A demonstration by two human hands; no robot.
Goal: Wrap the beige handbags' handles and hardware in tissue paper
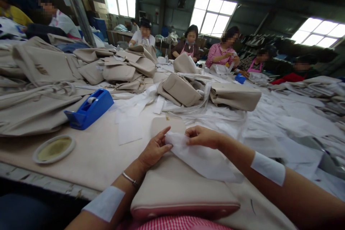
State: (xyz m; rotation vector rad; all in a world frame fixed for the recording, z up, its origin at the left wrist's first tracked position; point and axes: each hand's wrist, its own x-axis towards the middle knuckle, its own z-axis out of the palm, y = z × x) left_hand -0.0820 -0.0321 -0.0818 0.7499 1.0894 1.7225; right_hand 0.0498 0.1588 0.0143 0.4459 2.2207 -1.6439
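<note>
A thin white sheet of wrapping paper (199, 160) stretches between my hands, over a beige handbag (183, 190) lying in front of me. My left hand (155, 149) pinches the sheet's left end between thumb and fingers. On its upper edge, my right hand (201, 136) has closed thumb and fingertips on the same sheet. Just beyond my fingers shows a beige flap (161, 123) with a small gold-coloured fitting. The bag's near edge is reddish and rests close to my checked clothing. Part of the bag is covered by the paper.
A blue tape dispenser (93, 109) and a shallow round dish (55, 149) stand to the left. Beige bags (182, 90) are heaped across the table, with loose white paper (285, 122) at right. Several co-workers (222, 52) sit or stand along the far side.
</note>
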